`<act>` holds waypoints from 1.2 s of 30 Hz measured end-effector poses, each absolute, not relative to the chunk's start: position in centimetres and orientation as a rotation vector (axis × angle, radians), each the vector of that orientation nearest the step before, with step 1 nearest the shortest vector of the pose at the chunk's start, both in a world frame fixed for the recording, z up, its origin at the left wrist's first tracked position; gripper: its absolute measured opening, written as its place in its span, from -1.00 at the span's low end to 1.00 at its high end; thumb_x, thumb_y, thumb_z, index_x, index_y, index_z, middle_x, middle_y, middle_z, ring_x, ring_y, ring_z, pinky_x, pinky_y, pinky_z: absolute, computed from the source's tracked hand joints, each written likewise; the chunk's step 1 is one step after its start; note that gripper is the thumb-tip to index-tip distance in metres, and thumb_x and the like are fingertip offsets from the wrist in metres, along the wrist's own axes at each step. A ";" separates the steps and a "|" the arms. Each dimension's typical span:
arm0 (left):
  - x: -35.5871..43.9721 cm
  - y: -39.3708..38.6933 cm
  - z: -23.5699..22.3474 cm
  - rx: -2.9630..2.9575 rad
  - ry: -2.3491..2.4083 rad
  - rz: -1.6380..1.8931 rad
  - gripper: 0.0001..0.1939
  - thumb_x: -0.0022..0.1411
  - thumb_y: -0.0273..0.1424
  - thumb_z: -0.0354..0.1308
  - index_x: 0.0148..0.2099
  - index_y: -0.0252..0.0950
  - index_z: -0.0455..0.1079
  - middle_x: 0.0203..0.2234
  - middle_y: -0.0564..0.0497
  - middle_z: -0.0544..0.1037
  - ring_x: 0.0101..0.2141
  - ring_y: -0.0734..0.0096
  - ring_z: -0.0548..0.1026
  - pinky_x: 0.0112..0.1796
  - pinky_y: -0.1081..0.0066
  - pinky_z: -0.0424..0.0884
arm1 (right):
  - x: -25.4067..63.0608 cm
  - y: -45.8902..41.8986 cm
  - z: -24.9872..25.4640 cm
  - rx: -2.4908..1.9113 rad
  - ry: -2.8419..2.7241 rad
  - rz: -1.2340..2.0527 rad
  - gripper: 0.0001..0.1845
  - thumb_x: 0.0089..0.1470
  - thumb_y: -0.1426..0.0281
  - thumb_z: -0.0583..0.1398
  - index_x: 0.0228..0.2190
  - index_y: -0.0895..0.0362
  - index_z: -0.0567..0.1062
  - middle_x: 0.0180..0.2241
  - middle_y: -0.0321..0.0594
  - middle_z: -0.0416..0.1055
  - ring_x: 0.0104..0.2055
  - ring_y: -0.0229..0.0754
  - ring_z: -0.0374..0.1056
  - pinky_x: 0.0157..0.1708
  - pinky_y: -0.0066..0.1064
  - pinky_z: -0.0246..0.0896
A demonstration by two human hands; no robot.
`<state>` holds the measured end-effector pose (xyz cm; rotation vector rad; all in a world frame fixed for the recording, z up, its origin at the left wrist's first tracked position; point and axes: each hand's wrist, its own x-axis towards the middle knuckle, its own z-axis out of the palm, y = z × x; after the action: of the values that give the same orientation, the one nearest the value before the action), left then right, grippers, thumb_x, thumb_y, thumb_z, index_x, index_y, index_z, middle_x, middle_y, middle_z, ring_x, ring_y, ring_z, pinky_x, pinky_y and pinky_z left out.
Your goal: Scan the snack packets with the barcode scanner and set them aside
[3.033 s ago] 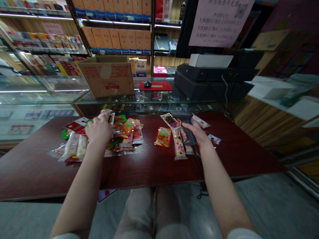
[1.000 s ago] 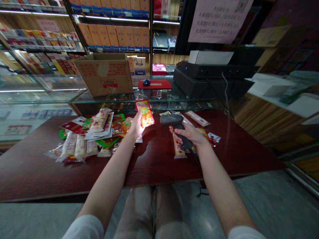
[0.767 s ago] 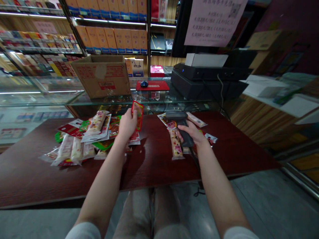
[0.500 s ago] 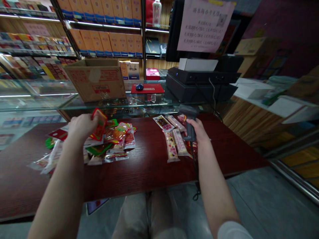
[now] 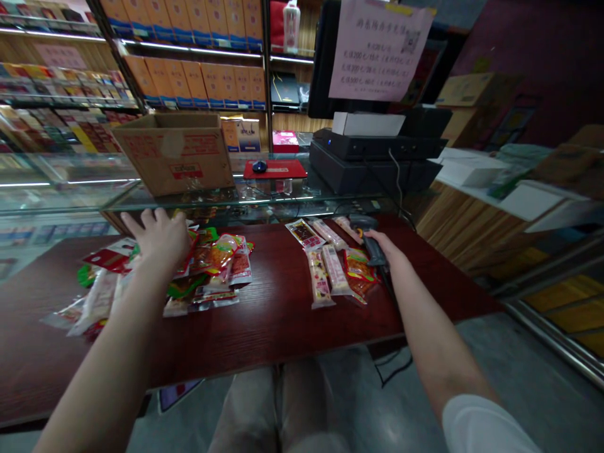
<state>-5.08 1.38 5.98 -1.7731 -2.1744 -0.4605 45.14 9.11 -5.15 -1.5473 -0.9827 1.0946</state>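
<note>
**Figure.** Left hand (image 5: pixel 159 236) open wide, fingers spread, over the far side of a heap of snack packets (image 5: pixel 214 267). Right hand (image 5: pixel 389 250) closed on the grip of a barcode scanner (image 5: pixel 370 240), with a second group of packets (image 5: pixel 328 274) at its 7 o'clock. A strip of dark wood separates the groups on the red-brown worktop (image 5: pixel 278 327). The worktop's near edge lies at 6 o'clock, and a glass counter (image 5: pixel 236 200) stands beyond its far edge at 12 o'clock.

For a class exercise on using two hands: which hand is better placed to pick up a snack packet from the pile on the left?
Probably the left: the left hand is open, right over the snack packets, while the right hand is holding a scanner.
</note>
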 end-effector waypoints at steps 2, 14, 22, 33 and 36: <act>-1.7 1.7 4.9 -1.893 -1.976 -0.386 -0.58 0.31 -0.47 -0.14 0.07 -0.36 0.45 0.14 -0.36 0.42 0.28 -0.18 0.19 0.23 -0.28 -0.02 | 44.3 9.1 -5.4 -1.521 -0.989 1.116 -0.79 -0.24 0.25 0.27 -0.57 0.15 0.50 -0.65 -0.29 0.43 -0.59 -0.26 0.27 -0.55 -0.44 0.11; 13.2 7.9 -5.0 -2.901 -1.751 -0.341 -0.43 0.39 -0.15 -0.07 0.31 -0.34 0.28 0.30 -0.29 0.31 0.28 0.03 0.29 0.24 0.09 0.18 | 37.8 7.4 -5.6 -1.402 -1.039 1.274 -0.84 -0.16 0.32 0.27 -0.59 0.18 0.54 -0.64 -0.26 0.47 -0.59 -0.28 0.30 -0.53 -0.46 0.18; 8.4 5.2 -4.1 -2.782 -1.828 -0.390 -0.77 0.22 -0.33 0.10 -0.20 -0.33 0.53 -0.13 -0.19 0.59 -0.13 0.11 0.56 -0.05 0.23 0.43 | 37.2 6.4 -4.9 -1.292 -1.069 1.279 -0.83 -0.20 0.31 0.29 -0.50 0.15 0.54 -0.57 -0.24 0.52 -0.44 -0.14 0.46 -0.39 -0.40 0.33; 4.5 6.1 0.3 -2.325 -1.756 -2.954 -0.73 0.17 -0.23 0.25 -0.16 -0.22 0.28 -0.33 0.08 0.56 -0.31 0.37 0.58 -0.25 0.19 0.61 | 36.2 5.2 -0.5 -0.837 -1.065 1.490 -0.76 -0.11 0.29 0.23 -0.34 0.13 0.52 -0.23 -0.08 0.62 -0.20 -0.02 0.56 -0.30 -0.29 0.49; 3.3 6.3 0.6 -2.118 -1.626 -3.180 -0.74 0.14 -0.31 0.28 -0.22 -0.21 0.25 -0.38 0.15 0.52 -0.34 0.47 0.57 -0.22 0.26 0.60 | 35.3 6.1 -0.7 -0.880 -1.086 1.555 -0.78 -0.10 0.32 0.24 -0.34 0.13 0.51 -0.31 -0.12 0.61 -0.35 -0.12 0.53 -0.44 -0.38 0.45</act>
<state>3.30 6.30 0.63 -2.1182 -1.6264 -3.1805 35.32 6.08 -0.65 -0.8796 -1.0856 1.5550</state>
